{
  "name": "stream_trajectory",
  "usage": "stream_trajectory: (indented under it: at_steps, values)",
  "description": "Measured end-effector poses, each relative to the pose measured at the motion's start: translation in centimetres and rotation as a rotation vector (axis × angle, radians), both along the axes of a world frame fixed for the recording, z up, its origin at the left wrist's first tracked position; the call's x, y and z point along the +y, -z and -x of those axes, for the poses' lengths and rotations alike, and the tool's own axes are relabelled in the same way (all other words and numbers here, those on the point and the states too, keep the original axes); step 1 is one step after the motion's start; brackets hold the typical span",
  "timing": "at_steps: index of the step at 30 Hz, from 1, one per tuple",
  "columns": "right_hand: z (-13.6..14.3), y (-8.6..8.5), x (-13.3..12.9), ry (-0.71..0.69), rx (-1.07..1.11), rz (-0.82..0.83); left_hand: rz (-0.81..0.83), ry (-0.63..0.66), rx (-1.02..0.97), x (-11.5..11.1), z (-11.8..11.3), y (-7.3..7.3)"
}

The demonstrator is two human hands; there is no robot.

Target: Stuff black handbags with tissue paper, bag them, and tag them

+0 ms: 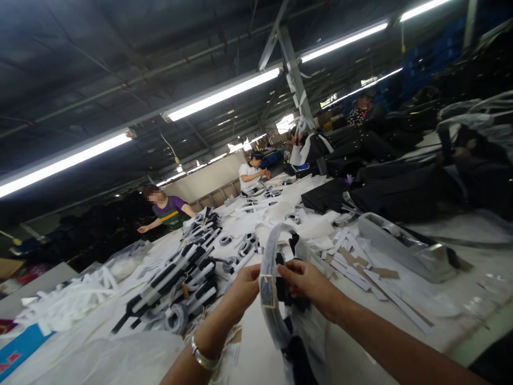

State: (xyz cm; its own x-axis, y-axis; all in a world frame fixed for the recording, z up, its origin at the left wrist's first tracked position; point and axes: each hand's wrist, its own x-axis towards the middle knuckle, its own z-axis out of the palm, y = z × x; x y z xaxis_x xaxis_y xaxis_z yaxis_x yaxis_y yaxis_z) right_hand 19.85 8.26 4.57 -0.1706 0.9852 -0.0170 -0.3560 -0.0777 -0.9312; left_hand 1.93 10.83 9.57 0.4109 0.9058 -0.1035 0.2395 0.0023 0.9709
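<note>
A black belt (269, 321) in a translucent pale wrap stands in a curved loop in front of me, with a gold-coloured rectangular buckle (267, 291) on its near side. My left hand (245, 289), below a silver bracelet on the wrist, pinches the belt's left edge near the buckle. From the other side, my right hand (304, 280) has its thumb and fingers closed on the black part behind the buckle. The fingertips of both hands are partly hidden by the belt. Clear plastic (315, 331) hangs below my right hand.
Left of my hands lies a pile of black and white wrapped straps (176, 272), with a rolled one (175, 319) at its near end. Paper strips (356, 267) and a plastic-wrapped bundle (401, 246) lie to the right. Black fabric goods (404, 187) are heaped behind. Several people work farther off.
</note>
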Motion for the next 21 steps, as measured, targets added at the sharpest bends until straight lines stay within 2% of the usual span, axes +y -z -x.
stream_trajectory:
  at_steps: [4, 8, 12, 16, 21]
  values:
    - [0.3, -1.4, -0.1, -0.058, 0.087, -0.005, 0.003, -0.008, 0.005, -0.5, -0.1, -1.1]
    - [0.3, -2.4, -0.3, -0.04, 0.14, -0.004, 0.022, -0.025, 0.008, -0.1, 0.1, -1.8]
    - [0.2, -2.5, -0.3, 0.027, 0.184, -0.01, 0.065, -0.005, 0.0, -0.3, 0.1, -2.8]
    - [0.2, -2.5, -0.3, 0.053, 0.185, -0.072, 0.125, 0.009, -0.015, -1.3, -0.2, -4.0]
    - [-0.4, -2.2, -0.9, 0.059, 0.049, -0.269, 0.094, -0.005, 0.001, -2.9, -1.1, -4.7]
